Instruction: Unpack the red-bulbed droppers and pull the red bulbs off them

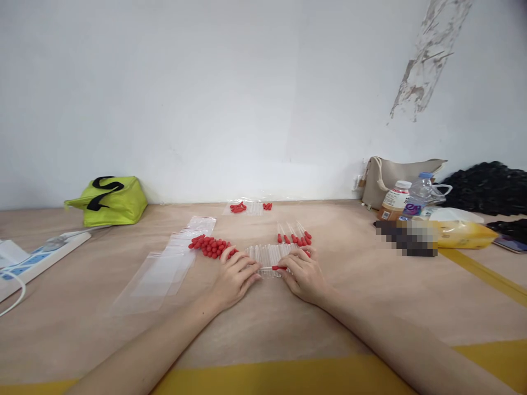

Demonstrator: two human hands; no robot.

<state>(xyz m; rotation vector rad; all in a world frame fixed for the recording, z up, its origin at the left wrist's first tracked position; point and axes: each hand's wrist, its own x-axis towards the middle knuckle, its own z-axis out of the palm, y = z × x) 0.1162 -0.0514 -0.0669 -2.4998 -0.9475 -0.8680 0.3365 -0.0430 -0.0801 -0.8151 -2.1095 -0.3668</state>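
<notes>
Both my hands rest on the table over a row of clear glass tubes (269, 254). My left hand (235, 276) and my right hand (302, 272) pinch the two ends of one dropper (275, 267), a clear tube with a red rubber cap toward the right hand. A pile of loose red caps (209, 246) lies just beyond my left hand. Several capped droppers (295, 235) lie beyond my right hand.
Clear zip bags (167, 266) lie left of the caps. A lime-green bag (109, 200) and a power strip (39, 258) sit far left. More red caps (239, 207) lie near the wall. Bottles (396, 200), a beige bag (391, 175) and yellow packet (463, 233) stand right.
</notes>
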